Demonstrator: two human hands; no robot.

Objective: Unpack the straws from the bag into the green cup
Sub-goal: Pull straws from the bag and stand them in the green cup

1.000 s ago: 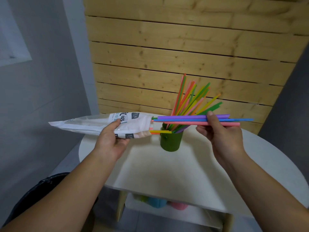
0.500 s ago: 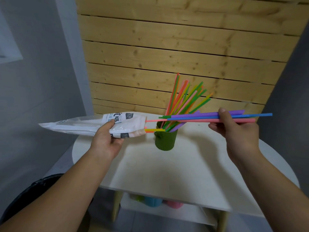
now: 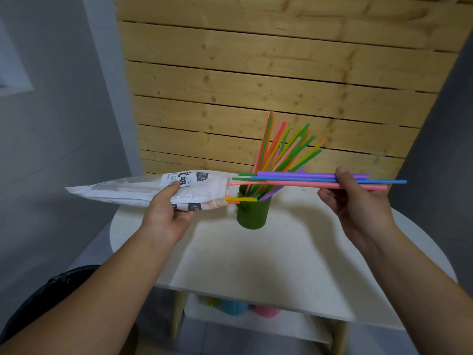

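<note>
My left hand (image 3: 167, 213) grips a white plastic straw bag (image 3: 143, 188), held level above the table's left side with its open mouth facing right. A few yellow and orange straw ends (image 3: 240, 200) poke out of that mouth. My right hand (image 3: 354, 201) pinches a bundle of purple, blue, pink and green straws (image 3: 302, 179), held level just above the green cup (image 3: 253, 213). The pink straw's left tip is still at the bag's mouth. Several coloured straws (image 3: 284, 147) stand fanned out in the cup.
The cup stands on a white round table (image 3: 256, 257) in front of a wooden slat wall (image 3: 256, 80). Below the tabletop a shelf holds green, blue and pink cups (image 3: 234, 306). A dark bin (image 3: 58, 285) sits at the lower left.
My right hand has drawn the straw bundle to the right, most of it out of the bag. The left hand keeps the bag in about the same place.
</note>
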